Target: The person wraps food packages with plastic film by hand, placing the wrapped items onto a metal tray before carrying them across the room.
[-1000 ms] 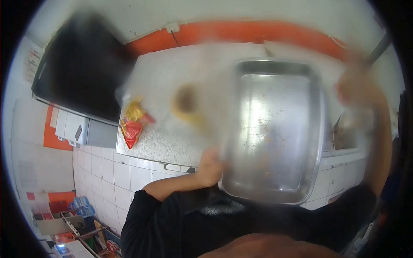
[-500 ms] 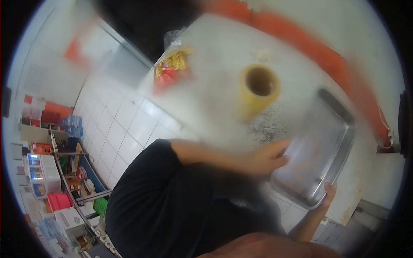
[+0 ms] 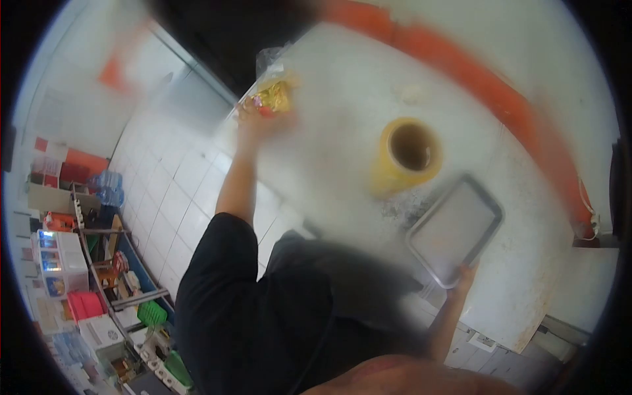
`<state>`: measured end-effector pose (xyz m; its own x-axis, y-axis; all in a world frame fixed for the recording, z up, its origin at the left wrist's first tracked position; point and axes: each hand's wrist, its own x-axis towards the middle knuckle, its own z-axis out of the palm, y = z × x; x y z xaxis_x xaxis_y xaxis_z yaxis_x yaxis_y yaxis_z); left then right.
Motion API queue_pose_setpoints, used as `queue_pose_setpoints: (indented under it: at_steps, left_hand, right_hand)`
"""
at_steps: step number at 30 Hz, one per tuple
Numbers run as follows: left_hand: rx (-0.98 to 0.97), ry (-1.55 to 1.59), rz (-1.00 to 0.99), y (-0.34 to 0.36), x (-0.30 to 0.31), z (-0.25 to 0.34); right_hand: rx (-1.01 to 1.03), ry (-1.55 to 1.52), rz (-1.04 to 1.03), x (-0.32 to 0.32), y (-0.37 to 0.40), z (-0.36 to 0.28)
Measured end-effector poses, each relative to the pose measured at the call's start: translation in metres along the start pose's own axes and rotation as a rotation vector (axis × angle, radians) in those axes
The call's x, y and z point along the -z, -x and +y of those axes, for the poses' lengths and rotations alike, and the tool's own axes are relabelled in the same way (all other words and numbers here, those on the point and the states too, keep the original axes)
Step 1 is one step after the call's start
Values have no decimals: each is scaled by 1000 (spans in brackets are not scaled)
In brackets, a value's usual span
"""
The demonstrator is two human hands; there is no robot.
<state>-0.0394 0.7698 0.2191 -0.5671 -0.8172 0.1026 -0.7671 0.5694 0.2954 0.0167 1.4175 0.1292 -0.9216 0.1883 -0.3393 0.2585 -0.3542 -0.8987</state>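
Note:
My left hand (image 3: pixel 255 124) is stretched out to a yellow and red snack packet (image 3: pixel 271 97) at the far left end of the speckled white counter (image 3: pixel 342 72). It touches the packet's near side, but blur hides whether the fingers grip it. My right hand (image 3: pixel 465 276) holds the near corner of a shallow metal tray (image 3: pixel 454 227), which lies flat on the counter near its front edge. A yellow roll of film (image 3: pixel 408 153) stands upright between the packet and the tray.
An orange band (image 3: pixel 500 99) runs along the wall behind the counter. White tiles (image 3: pixel 178 191) cover the counter's front. Down on the left are shelves with boxes, water bottles (image 3: pixel 105 187) and crates (image 3: pixel 85 306). A dark appliance (image 3: pixel 230 33) sits beyond the packet.
My left hand left the tray and reached out to the snack packet. My right hand slid the tray further onto the counter and it now lies flatter. The view shifted.

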Motion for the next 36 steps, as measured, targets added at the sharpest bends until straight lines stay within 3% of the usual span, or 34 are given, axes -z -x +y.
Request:
queue_pose_setpoints:
  at_steps: [3,6,9,10,11,13,15,17,18,19,20,21,22,23,24,25,26,27,28,29,30,31,33,35,36]
  left_hand:
    - [46,58,-138,-35,-35,-10]
    - [-70,24,-195,-50,-88,-29]
    - [-9,-69,-64,-36,-82,-21]
    - [-168,44,53,-33,-85,-27]
    - [-174,49,41,-34,-91,-34]
    - [-394,126,154,-40,-111,-59]
    - [-377,304,164,-46,-128,-82]
    - [-360,582,-121,-41,-126,-105]
    - [-372,464,-210,-38,-111,-113]
    - [-359,466,-214,-30,-82,-108]
    - [-136,637,-363,-21,-48,-91]
    - [91,804,-513,-21,-32,-86]
    - [-400,693,-196,-38,-110,-139]
    - [-401,705,-207,-41,-105,-136]
    - [20,1092,-232,-38,-89,-121]
    - [474,1438,-260,-37,-78,-113]
    - [479,1658,-319,-41,-77,-114]
    - [469,1670,-363,-49,-79,-112]
    - [618,1835,-351,-60,-82,-109]
    - [781,1988,-331,-69,-82,-111]
    - [604,2025,-631,-70,-76,-119]
    - [606,2027,-657,-74,-80,-120]
    - [330,1609,-434,-77,-89,-120]
    - [370,1519,-477,-72,-99,-139]
    - [-111,1084,-242,-69,-103,-150]
  right_hand:
    - [-73,65,-16,-21,-9,14]
    - [-40,217,-38,-22,-40,39]
    - [121,517,-49,-31,-51,43]
    - [100,820,2,-37,-53,37]
    - [74,1119,53,-45,-54,32]
    - [155,1115,79,-42,-58,36]
    - [443,1327,163,-11,-86,47]
    - [511,1262,188,-40,-93,-6]
    - [597,1236,159,-51,-106,-35]
    - [617,1257,215,-103,-99,-77]
    - [748,1157,142,-143,-98,-111]
    - [746,1230,125,-199,-86,-149]
    - [893,1212,0,-227,-99,-176]
    - [856,1214,-34,-275,-96,-201]
    - [991,1385,-67,-306,-113,-221]
    - [956,1344,-294,-358,-108,-237]
    - [1056,1552,-237,-403,-107,-243]
    - [955,1451,-326,-439,-117,-249]
    - [1121,1770,-263,-490,-107,-250]
    - [1276,1839,-319,-512,-145,-252]
    - [1225,1951,-357,-537,-174,-254]
    - [1107,1971,-301,-564,-180,-246]
    - [924,1881,-193,-610,-190,-213]
    - [793,1812,-151,-617,-229,-153]
    - [734,1848,-167,-612,-257,-114]
